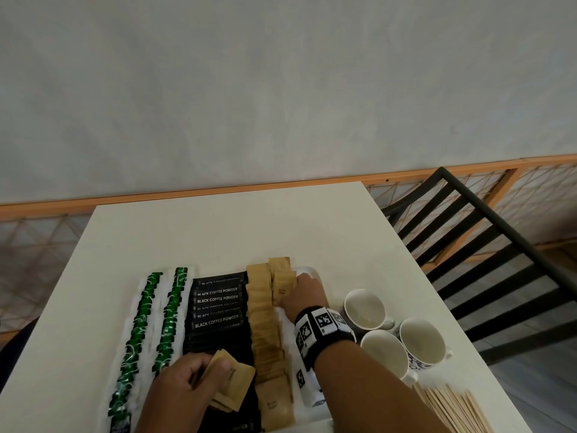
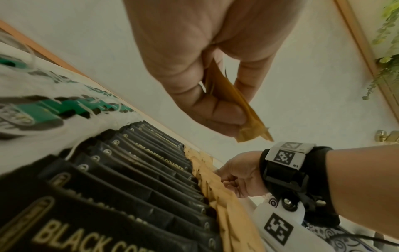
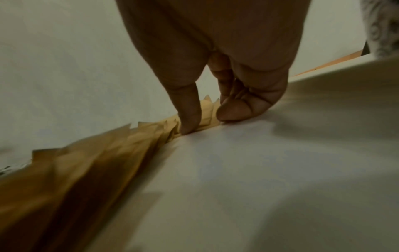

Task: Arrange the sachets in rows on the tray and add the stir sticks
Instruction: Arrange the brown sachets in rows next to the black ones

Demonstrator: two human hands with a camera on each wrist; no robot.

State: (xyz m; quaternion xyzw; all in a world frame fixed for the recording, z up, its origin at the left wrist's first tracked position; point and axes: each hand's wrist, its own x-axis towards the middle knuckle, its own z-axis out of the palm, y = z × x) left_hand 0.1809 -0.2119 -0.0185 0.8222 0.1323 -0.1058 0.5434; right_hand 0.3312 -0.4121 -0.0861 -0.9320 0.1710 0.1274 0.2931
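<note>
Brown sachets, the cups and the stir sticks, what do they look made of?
Brown sachets: matte kraft-like paper, with creased, zigzag-cut edges. Cups: probably glazed ceramic, with smooth, glossy white insides. Stir sticks: pale, flat strips, likely unfinished wood.

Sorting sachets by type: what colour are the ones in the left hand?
Brown, seen best in the head view.

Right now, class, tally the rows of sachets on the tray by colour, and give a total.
Green-and-white rows: 2
Black row: 1
Brown rows: 2, counting the short brown row just begun at the far end, pinched by the right hand
Total: 5 rows
Not counted: the loose brown sachets held in the left hand.
</note>
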